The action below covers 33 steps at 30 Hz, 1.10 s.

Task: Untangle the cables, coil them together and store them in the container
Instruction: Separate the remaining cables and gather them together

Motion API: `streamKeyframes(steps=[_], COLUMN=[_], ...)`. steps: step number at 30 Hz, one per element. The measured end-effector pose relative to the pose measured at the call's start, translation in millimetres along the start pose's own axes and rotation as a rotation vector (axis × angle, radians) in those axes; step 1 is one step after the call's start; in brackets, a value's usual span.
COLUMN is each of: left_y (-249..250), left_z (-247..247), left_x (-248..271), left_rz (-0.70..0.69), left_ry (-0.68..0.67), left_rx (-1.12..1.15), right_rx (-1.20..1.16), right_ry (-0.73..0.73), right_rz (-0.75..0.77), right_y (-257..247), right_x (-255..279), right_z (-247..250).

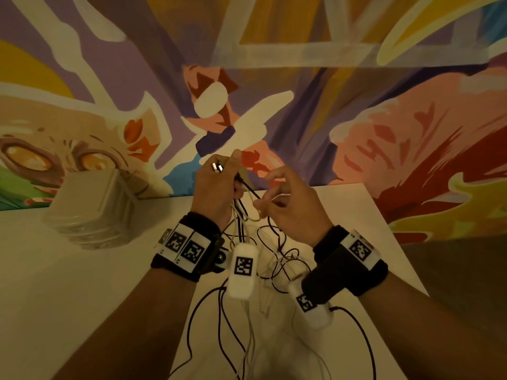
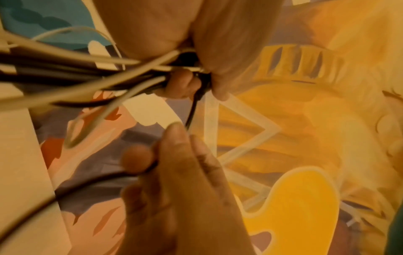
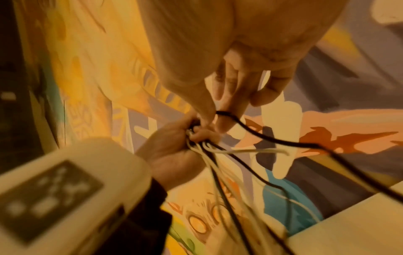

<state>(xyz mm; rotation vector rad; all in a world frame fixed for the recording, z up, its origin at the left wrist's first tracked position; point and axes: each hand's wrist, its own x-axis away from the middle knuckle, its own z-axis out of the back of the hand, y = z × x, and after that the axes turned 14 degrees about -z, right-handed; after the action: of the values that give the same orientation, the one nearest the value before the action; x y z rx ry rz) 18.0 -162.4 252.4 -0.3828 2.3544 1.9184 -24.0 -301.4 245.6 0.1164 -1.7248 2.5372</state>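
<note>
A person's left hand (image 1: 219,185) grips a bundle of black and white cables (image 1: 241,215) above the counter (image 1: 68,283) while the right hand (image 1: 288,204) pinches 1 strand, untangling seemingly unfinished, the container (image 1: 93,204) standing well apart.

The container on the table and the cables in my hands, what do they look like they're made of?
Container: probably translucent frosted plastic, since its walls look milky and ridged. Cables: thin black and white strands, likely rubbery plastic sheathing; they bend in loose loops.
</note>
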Motion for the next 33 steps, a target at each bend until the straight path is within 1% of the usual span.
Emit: streamKeyframes(steps=[3,4,6,7,9,10,11,12,13,14,15,17,18,19,20,21,22,23,25,28,29,31,33], left_y=[4.5,9.1,19.6,25.1,36.1,39.0,40.9,41.9,40.5,39.4,36.4,28.9,23.0,16.7,10.0,5.8,3.6,3.9,8.1,14.4,15.7,14.6,13.7], left_z=[2.8,6.0,16.7,24.3,42.8,54.7,65.3,74.2,80.8,81.7,76.8,50.4,34.4,19.6,8.4,-0.4,-5.6,-6.5,-6.0,-3.8,-4.3,-5.6,-7.4], left_x=[-8.2,-13.9,-26.3,-33.2,-45.8,-52.5,-57.7,-60.0,-60.9,-57.6,-50.0,-23.6,-8.7,5.6,16.8,26.6,33.2,36.4,38.1,37.3,37.0,37.2,35.7], left_rz=[-0.084,-0.096,-0.09,-0.088,-0.094,-0.096,-0.091,-0.076,-0.06,-0.049,-0.041,0.01,0.066,0.129,0.183,0.22,0.247,0.272,0.326,0.424,0.444,0.433,0.415], left_ry=[0.049,0.083,0.175,0.227,0.312,0.349,0.377,0.373,0.33,0.237,0.101,-0.259,-0.414,-0.535,-0.633,-0.699,-0.72,-0.709,-0.65,-0.638,-0.642,-0.644,-0.622], left_rx=[-0.038,-0.059,-0.085,-0.041,0.198,0.325,0.4,0.401,0.328,0.203,0.049,-0.23,-0.31,-0.347,-0.348,-0.329,-0.304,-0.269,-0.174,0.01,0.028,-0.012,-0.039], right_rx=[0.211,0.303,0.476,0.547,0.636,0.641,0.618,0.578,0.548,0.53,0.545,0.619,0.671,0.737,0.816,0.906,0.991,1.052,1.118,1.178,1.183,1.169,1.088], right_ry=[-0.018,-0.045,-0.095,-0.112,-0.135,-0.138,-0.131,-0.119,-0.102,-0.084,-0.061,-0.006,0.02,0.043,0.062,0.077,0.091,0.105,0.133,0.16,0.166,0.144,0.104], right_rz=[0.057,0.055,-0.003,-0.045,-0.122,-0.165,-0.216,-0.251,-0.267,-0.254,-0.221,-0.112,-0.062,-0.027,0.006,0.03,0.046,0.052,0.047,0.054,0.067,0.101,0.097], right_y=[24.3,35.6,61.2,74.3,97.2,104.8,108.2,108.4,103.8,95.6,84.2,59.3,45.6,32.7,21.4,11.7,2.8,-3.5,-10.3,-12.8,-13.6,-15.0,-14.4], right_x=[3.1,3.4,7.1,9.9,14.1,15.6,16.6,17.0,16.9,15.9,13.9,7.5,4.6,2.2,-0.5,-3.2,-5.3,-7.3,-9.4,-5.1,-3.1,-1.3,-3.4], right_z=[5.3,8.6,19.3,26.7,43.8,53.0,61.2,67.6,71.3,72.3,71.1,63.4,57.2,50.5,44.3,38.8,35.4,34.2,35.9,35.8,34.6,32.5,32.1])
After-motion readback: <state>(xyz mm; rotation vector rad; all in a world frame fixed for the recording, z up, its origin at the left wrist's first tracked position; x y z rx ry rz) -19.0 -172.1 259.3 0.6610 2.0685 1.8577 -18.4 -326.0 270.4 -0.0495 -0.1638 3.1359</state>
